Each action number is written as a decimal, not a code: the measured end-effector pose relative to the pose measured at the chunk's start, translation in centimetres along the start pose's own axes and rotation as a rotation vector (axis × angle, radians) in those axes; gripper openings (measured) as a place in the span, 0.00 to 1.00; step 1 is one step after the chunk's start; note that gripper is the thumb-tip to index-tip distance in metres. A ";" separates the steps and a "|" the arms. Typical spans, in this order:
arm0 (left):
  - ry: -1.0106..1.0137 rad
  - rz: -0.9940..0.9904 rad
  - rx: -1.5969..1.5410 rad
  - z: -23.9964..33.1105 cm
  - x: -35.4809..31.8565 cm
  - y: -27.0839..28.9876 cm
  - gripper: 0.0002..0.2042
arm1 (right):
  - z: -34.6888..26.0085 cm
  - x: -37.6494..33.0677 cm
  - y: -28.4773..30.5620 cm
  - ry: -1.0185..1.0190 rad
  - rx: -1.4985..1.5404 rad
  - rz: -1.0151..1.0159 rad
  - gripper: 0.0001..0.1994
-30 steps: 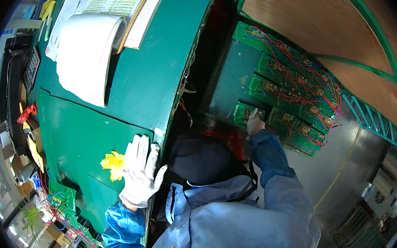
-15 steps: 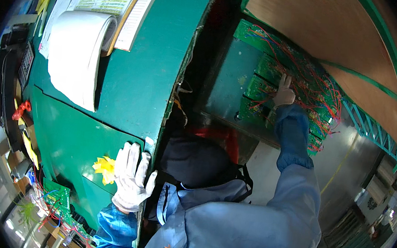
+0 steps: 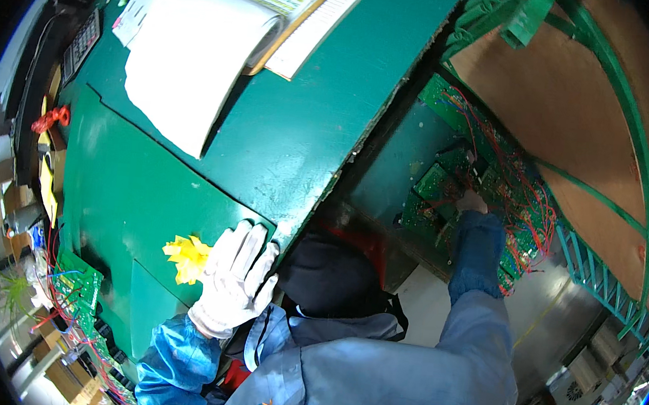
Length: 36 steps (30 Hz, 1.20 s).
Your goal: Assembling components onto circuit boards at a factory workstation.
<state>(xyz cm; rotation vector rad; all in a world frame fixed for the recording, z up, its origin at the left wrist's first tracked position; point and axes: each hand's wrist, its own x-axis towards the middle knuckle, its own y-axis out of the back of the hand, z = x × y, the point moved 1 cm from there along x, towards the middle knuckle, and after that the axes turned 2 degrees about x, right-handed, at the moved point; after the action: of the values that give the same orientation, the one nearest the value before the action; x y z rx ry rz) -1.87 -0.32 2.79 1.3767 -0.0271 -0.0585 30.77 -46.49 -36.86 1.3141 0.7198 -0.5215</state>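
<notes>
My left hand [image 3: 239, 284], in a white glove, lies flat with its fingers stretched out near the right edge of the green table mat [image 3: 134, 178]. Beside its fingers sits a crumpled yellow, flower-like piece [image 3: 187, 258]. My right arm, in a blue sleeve cover, reaches out to the right over a lower surface. There my right hand [image 3: 473, 202] is down among green circuit boards [image 3: 438, 183] bearing red wires [image 3: 542, 225]. Its fingers are mostly hidden, so what they grip, if anything, does not show.
Papers on a clipboard [image 3: 191, 56] lie on the far part of the table. A calculator [image 3: 82, 44] and red scissor-like handles [image 3: 51, 119] sit at the left edge. More wired boards [image 3: 80, 281] are at lower left. A black bag-like thing [image 3: 330, 275] fills the gap beside the table.
The view has turned, shifting the table rightward. My right hand has come down among the boards, its fingers now mostly out of sight. My left hand stays flat on the table.
</notes>
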 end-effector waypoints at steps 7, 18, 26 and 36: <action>-0.006 0.044 -0.027 0.0 0.2 0.2 0.26 | -2.1 -3.7 2.8 0.238 -0.216 0.240 0.14; -0.067 0.188 -0.074 -0.2 -1.1 -0.2 0.27 | -7.1 -19.1 9.9 0.611 -0.461 0.413 0.05; -0.175 0.512 -0.144 -1.3 -1.8 -3.5 0.24 | -7.8 -39.9 23.3 0.838 -0.605 0.848 0.04; 0.100 0.769 -0.001 -5.4 -9.4 -0.3 0.18 | -23.4 -59.5 40.6 0.995 -1.268 1.424 0.06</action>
<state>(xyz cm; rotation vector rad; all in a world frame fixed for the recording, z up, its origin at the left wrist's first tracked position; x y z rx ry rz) -11.01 5.42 1.64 1.2890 -0.4678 0.6511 14.93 -18.89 31.85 0.4560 0.4935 1.6056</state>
